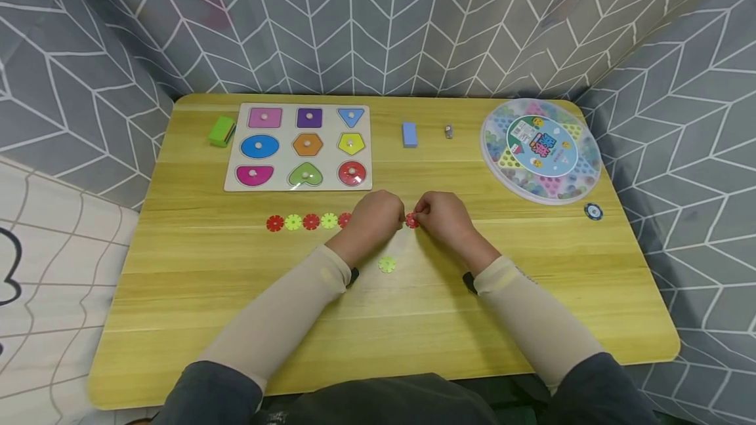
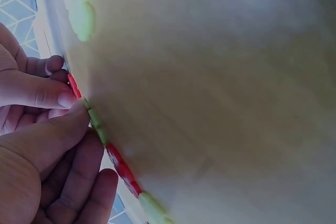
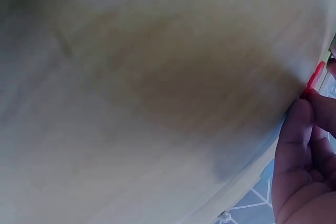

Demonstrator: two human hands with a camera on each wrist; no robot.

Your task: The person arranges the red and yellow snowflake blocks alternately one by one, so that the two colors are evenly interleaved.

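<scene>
The right hand (image 1: 447, 218) pinched a red disc (image 1: 411, 220) at its nine o'clock; the left hand (image 1: 376, 216) pinched the disc chain (image 1: 310, 222), which trailed toward nine o'clock across the surface (image 1: 531, 294).

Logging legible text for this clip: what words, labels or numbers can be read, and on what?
None can be read.
Round box lid: its centre label carries print, too small and blurred to read.
Blue chip: any marking is too small to read.
Shape puzzle board: no text.

Even soft light; blurred wrist views.
</scene>
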